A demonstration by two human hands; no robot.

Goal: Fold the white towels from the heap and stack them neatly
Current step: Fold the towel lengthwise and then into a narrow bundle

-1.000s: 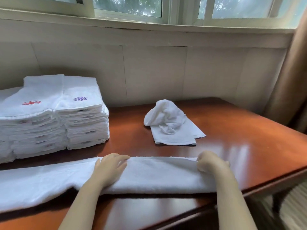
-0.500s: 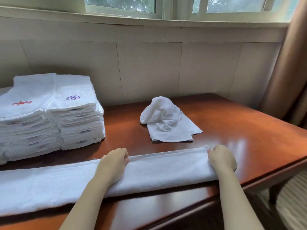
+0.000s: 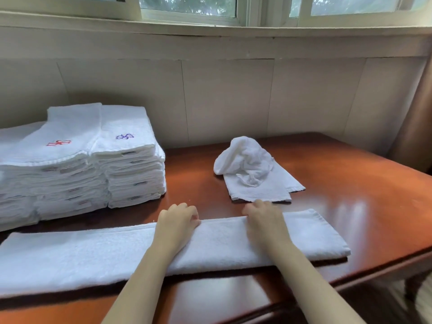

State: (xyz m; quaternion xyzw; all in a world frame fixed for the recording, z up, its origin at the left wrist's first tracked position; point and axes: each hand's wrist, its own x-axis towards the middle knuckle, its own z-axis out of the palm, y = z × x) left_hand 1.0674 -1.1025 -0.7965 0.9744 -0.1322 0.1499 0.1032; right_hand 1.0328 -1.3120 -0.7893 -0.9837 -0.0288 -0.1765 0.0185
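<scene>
At six o'clock our left hand (image 3: 177, 222) and right hand (image 3: 265, 220) pinch the long white terry towel (image 3: 222, 240) by its far hem; uneven pulling could skew the nine o'clock end.

I see the long towel (image 3: 98, 256) of white fluffy terry cloth, matt, the table (image 3: 364, 220) of glossy reddish wood, smooth and reflecting.

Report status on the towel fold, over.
Left hand and right hand grip long towel's far edge. It lies as a folded strip on table. Crumpled towel close behind right hand.
</scene>
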